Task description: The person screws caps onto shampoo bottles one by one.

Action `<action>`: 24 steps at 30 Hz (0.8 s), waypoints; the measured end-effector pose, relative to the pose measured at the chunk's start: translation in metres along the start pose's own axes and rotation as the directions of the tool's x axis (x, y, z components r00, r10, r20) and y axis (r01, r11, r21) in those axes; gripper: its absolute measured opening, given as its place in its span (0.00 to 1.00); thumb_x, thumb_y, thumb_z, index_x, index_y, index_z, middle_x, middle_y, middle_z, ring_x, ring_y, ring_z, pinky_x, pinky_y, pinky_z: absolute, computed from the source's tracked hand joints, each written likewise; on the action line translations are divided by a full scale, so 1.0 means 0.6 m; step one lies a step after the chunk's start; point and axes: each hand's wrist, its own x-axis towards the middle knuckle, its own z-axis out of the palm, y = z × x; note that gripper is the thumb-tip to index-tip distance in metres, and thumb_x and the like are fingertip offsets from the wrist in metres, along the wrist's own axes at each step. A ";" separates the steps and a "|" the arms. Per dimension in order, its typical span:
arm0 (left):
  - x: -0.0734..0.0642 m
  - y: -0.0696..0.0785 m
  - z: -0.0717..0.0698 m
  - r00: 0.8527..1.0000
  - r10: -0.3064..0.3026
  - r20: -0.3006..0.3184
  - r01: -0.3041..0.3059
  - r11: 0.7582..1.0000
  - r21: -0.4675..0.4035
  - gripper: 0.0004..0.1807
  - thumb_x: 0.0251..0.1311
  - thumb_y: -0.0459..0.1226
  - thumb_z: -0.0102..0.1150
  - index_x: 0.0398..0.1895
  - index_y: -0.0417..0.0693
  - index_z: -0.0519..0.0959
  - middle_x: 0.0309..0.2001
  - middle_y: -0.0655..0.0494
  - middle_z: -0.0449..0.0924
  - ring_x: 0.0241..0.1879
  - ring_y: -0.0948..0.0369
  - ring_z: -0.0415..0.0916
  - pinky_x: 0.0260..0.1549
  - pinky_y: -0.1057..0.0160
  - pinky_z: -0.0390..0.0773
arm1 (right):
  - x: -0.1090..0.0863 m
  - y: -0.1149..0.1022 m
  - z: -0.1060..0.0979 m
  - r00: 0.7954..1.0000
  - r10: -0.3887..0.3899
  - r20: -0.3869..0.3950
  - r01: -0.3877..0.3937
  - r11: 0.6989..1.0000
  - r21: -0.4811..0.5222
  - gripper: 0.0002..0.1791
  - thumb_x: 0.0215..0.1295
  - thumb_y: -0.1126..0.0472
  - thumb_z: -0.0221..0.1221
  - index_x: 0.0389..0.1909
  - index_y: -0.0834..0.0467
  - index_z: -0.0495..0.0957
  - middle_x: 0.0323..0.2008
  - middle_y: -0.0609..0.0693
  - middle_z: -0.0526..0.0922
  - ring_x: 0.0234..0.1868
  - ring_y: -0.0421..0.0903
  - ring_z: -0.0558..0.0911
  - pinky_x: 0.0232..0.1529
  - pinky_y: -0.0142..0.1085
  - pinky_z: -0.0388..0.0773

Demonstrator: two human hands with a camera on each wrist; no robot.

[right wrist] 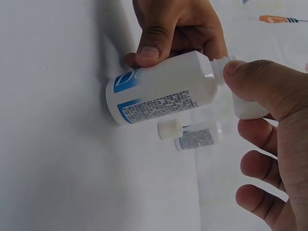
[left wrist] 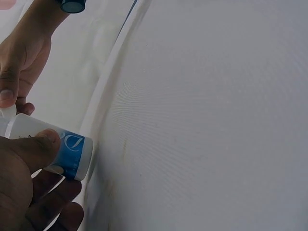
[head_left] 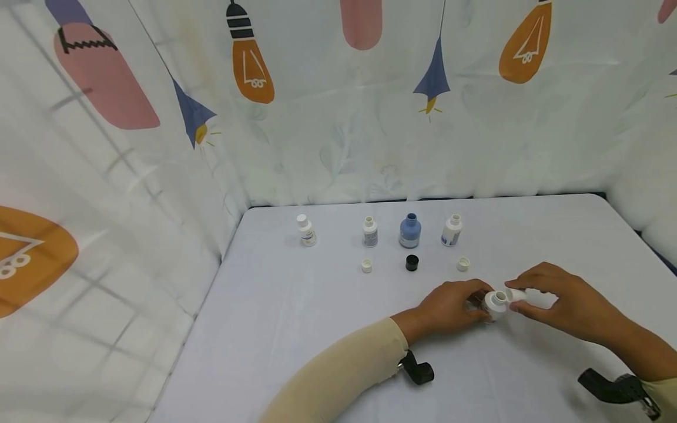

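My left hand [head_left: 449, 306] grips a white bottle [head_left: 495, 304] with a blue label, its mouth uncovered, near the right side of the table. Between thumb and fingertips, my right hand [head_left: 568, 302] pinches a white cap [head_left: 515, 295] right beside the bottle's neck. In the right wrist view the cap [right wrist: 249, 107] is tilted against the side of the open neck, and small print shows on the bottle [right wrist: 161, 89]. The left thumb lies across the blue label of the bottle [left wrist: 74, 154] in the left wrist view.
Along the back of the table [head_left: 275, 305] stand a capped white bottle [head_left: 306, 230], an uncapped white bottle [head_left: 370, 231], an uncapped blue bottle [head_left: 409, 230] and another uncapped white bottle [head_left: 452, 230]. Before them lie a white cap [head_left: 367, 265], a black cap [head_left: 412, 262] and another white cap [head_left: 463, 264].
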 end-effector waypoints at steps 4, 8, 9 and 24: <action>-0.004 -0.004 -0.007 1.000 0.017 0.002 -0.017 1.000 -0.005 0.25 0.66 0.48 0.69 0.64 0.61 0.75 0.51 0.77 0.81 0.49 0.86 0.70 0.51 0.84 0.63 | 0.005 -0.004 0.001 1.000 -0.007 0.006 0.008 1.000 -0.013 0.29 0.39 0.60 0.83 0.48 0.48 0.88 0.44 0.32 0.80 0.46 0.30 0.76 0.46 0.16 0.69; -0.009 -0.007 -0.014 1.000 0.026 0.012 -0.026 1.000 -0.006 0.25 0.65 0.47 0.69 0.64 0.60 0.75 0.51 0.76 0.81 0.49 0.85 0.70 0.51 0.84 0.63 | 0.010 -0.007 0.004 1.000 -0.012 0.012 0.012 1.000 -0.011 0.29 0.39 0.60 0.83 0.48 0.48 0.88 0.44 0.31 0.80 0.45 0.31 0.76 0.46 0.17 0.70; -0.011 -0.008 -0.015 1.000 0.025 0.015 -0.025 1.000 -0.006 0.25 0.65 0.47 0.69 0.64 0.60 0.75 0.51 0.75 0.81 0.49 0.85 0.70 0.51 0.84 0.63 | 0.011 -0.008 0.005 1.000 -0.015 0.013 0.015 1.000 -0.005 0.29 0.39 0.60 0.83 0.48 0.48 0.88 0.44 0.31 0.80 0.45 0.31 0.76 0.46 0.17 0.70; -0.034 -0.030 -0.036 0.999 0.020 0.030 -0.019 0.999 -0.039 0.26 0.65 0.48 0.70 0.64 0.60 0.75 0.50 0.76 0.81 0.48 0.85 0.71 0.50 0.83 0.64 | 0.036 -0.021 0.024 0.993 -0.119 -0.014 0.119 0.991 0.067 0.31 0.38 0.63 0.83 0.49 0.49 0.88 0.44 0.34 0.80 0.46 0.34 0.77 0.47 0.18 0.71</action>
